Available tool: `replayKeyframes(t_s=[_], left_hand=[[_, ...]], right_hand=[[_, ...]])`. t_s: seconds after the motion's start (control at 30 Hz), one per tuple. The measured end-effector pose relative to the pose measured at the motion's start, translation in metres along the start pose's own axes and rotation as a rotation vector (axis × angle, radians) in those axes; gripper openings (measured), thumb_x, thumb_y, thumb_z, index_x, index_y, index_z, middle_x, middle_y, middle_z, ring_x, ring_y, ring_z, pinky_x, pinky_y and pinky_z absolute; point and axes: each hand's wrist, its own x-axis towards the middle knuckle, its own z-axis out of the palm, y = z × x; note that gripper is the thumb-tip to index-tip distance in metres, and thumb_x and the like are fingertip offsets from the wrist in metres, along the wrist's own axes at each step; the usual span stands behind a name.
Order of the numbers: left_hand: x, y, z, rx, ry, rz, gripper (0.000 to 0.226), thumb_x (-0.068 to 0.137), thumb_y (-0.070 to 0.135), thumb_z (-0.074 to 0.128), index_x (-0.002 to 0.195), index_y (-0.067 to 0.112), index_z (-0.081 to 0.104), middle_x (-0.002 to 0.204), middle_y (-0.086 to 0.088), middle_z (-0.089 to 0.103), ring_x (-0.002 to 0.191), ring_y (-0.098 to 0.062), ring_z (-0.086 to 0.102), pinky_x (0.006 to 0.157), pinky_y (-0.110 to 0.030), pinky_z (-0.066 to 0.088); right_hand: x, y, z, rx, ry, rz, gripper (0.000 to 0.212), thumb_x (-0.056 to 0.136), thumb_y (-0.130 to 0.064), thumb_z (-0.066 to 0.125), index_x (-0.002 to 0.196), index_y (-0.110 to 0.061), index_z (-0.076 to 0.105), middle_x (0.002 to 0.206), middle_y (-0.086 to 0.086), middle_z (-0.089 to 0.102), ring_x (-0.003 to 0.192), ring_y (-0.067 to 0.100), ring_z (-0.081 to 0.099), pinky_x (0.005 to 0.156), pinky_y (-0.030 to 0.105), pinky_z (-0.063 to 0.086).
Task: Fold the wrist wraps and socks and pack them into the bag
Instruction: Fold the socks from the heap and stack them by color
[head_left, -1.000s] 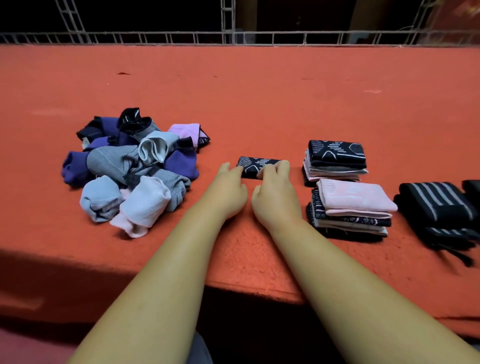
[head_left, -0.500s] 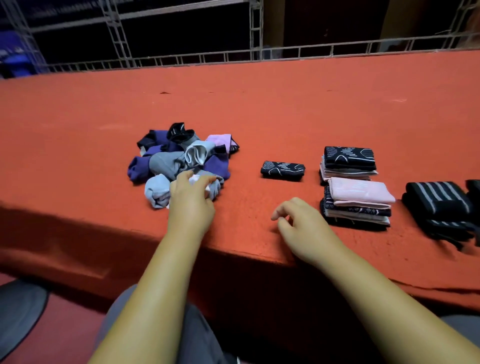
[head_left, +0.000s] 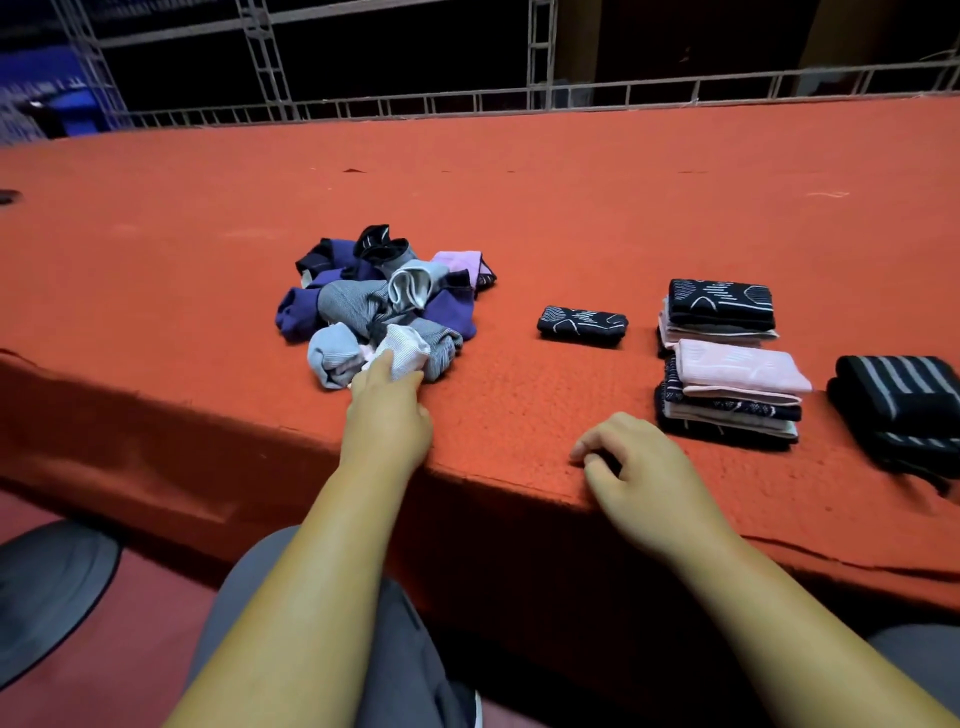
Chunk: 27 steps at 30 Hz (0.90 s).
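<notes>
Plainly, the main risk lay in the loose pile of socks (head_left: 379, 306) at about eleven o'clock from the person. The pieces lay tangled over one another, so pulling the pale sock (head_left: 404, 353) at the pile's six o'clock edge could probably drag a grey or blue neighbour along or tip it off the near edge of the bench (head_left: 519, 208), which ran close by. A second risk was that a hurried fold would come out bulkier than the single folded dark sock (head_left: 582, 325) lying alone at one o'clock, and would then sit badly on the two stacks of folded socks (head_left: 727, 364) at two o'clock, whose upper layers already looked slightly offset. The striped wrist wraps (head_left: 898, 400) lay at three o'clock, partly cut off by the frame, and no bag was in view, so packing looked some way off. The left hand (head_left: 387, 415) reached to the pale sock with one of its fingers (head_left: 383, 366) stretched out and touching the cloth. The rest of that hand's fingers were hidden behind its back, so whether they pinched the sock could not be told. The right hand (head_left: 644, 478) rested on the bench's near edge at five o'clock from the folded dark sock, fingers loosely curled and holding nothing.
</notes>
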Motion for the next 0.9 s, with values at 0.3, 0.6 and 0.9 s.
replayKeyframes(t_s=[0.3,0.6,0.9], left_hand=[[0.005,0.004,-0.01,-0.316,0.281,-0.033,0.061,0.091,0.023,0.08,0.148,0.013,0.06,0.12,-0.007,0.066,0.113,-0.028,0.063,0.096,-0.036,0.046],[-0.041,0.087,-0.012,-0.844,0.031,-0.087,0.044,0.079,0.034,0.092,0.12,0.029,0.078,0.1,0.018,0.076,0.085,0.01,0.065,0.084,-0.012,0.051],[-0.047,0.124,0.009,-1.045,-0.122,-0.004,0.015,0.087,0.036,0.085,0.087,0.022,0.08,0.088,0.001,0.08,0.09,-0.029,0.077,0.088,-0.055,0.061]], right_hand=[[-0.002,-0.003,-0.002,0.08,0.033,0.019,0.023,0.089,-0.008,0.067,0.091,-0.031,0.07,0.094,-0.019,0.064,0.096,0.002,0.061,0.089,0.025,0.046],[-0.002,-0.025,-0.017,0.477,0.118,0.262,0.009,0.101,-0.034,0.069,0.097,-0.029,0.075,0.09,-0.014,0.078,0.087,0.002,0.071,0.085,0.02,0.052],[0.002,-0.023,-0.029,0.547,0.191,0.493,0.032,0.088,-0.053,0.08,0.088,-0.022,0.074,0.079,-0.002,0.078,0.079,0.025,0.075,0.077,0.039,0.056]])
